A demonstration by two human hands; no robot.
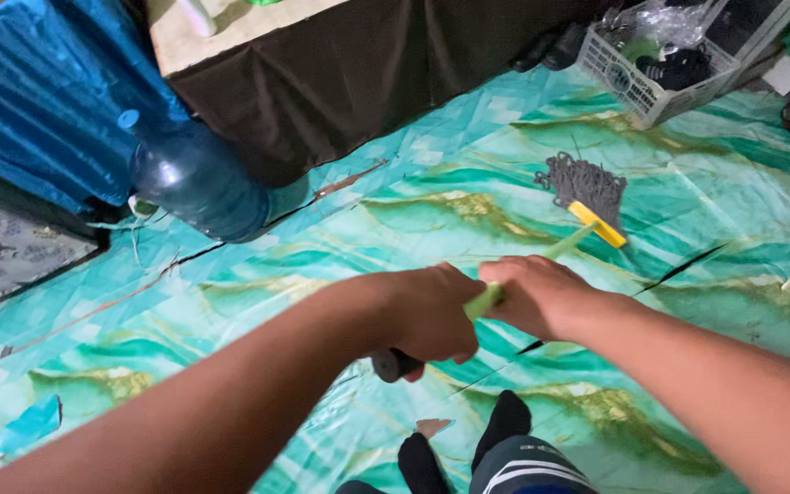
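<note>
On the green marbled floor covering point(413, 220), the grey mop head point(585, 186) rests well ahead of the feet, near the white basket point(637, 78). The left hand point(432, 316) and right hand point(541, 295) have their fingers closed around the pale green handle point(482, 300). No wet streaks show, so how much floor is mopped cannot be told.

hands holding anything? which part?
Both hold a mop by its pale green handle: left hand at the dark end grip, right hand just ahead of it.

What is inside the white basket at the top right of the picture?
The basket holds crumpled clear plastic and something dark, perhaps a shoe. What lies deeper in it is hidden by these and by the basket wall.
</note>
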